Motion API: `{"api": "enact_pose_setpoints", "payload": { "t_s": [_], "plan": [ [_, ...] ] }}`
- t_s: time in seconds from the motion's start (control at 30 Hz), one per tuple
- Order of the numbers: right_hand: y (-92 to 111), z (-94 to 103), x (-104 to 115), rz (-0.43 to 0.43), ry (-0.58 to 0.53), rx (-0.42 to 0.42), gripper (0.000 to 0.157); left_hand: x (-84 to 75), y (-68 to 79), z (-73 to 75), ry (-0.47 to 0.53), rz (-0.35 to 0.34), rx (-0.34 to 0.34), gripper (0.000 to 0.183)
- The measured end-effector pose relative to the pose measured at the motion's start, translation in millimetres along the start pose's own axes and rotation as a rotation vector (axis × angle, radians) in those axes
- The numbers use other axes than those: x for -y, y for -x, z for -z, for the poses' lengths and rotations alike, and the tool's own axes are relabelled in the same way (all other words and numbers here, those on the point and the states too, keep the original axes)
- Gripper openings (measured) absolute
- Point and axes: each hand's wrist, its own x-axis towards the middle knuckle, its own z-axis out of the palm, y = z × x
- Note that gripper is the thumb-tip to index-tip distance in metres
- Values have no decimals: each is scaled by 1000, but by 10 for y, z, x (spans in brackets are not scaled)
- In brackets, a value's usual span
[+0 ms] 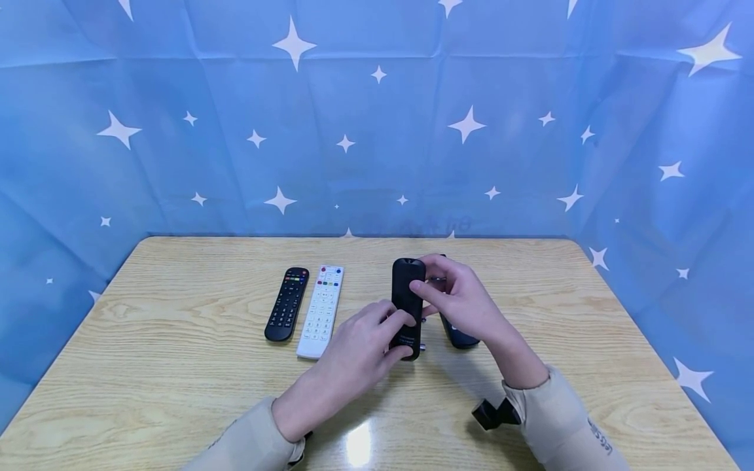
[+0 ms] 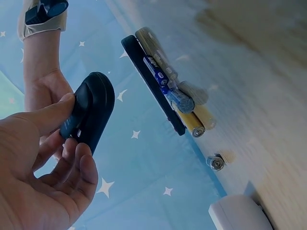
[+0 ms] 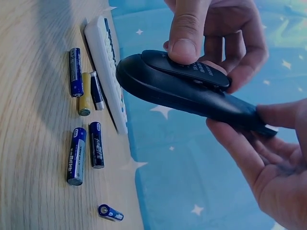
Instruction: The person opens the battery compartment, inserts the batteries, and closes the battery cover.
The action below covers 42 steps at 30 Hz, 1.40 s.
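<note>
Held remote: I see a long black plastic remote (image 1: 406,278) up off the light wooden bench (image 1: 177,386), between both hands.
Lid: the flat black plastic lid (image 3: 205,75) tips up at one end from the remote's back.
Left hand (image 1: 365,335): pinches the lid, thumb on top.
Right hand (image 1: 462,297): pinches the remote's other end.
Batteries: I spot small round blue batteries (image 3: 76,157) and a yellow battery (image 3: 84,98) on the bench.
</note>
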Motion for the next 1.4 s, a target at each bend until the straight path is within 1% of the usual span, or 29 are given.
{"api": "enact_pose_setpoints", "payload": {
  "t_s": [0.2,0.43,0.6,0.73,0.87,0.97,1.1,1.4],
  "plan": [
    [17,-2,-2,-13,5,1,30,3,9,-2,15,26,-11,36],
    [21,-4,-7,-10,3,-2,30,4,14,2,23,28,-6,37],
    [17,2,-13,-4,-9,-1,29,-1,19,30,58,29,4,37],
    [15,13,-13,-3,-15,-7,29,-8,8,77,128,48,25,31],
    [12,37,-14,-3,-25,-15,28,-2,-9,136,252,98,59,26],
    [8,54,-23,2,-31,-18,27,10,-15,168,310,126,71,25],
    [8,55,-28,4,-33,-18,27,22,-16,172,331,128,68,25],
    [18,30,0,10,-32,-11,27,25,-37,121,429,126,67,25]
  ]
}}
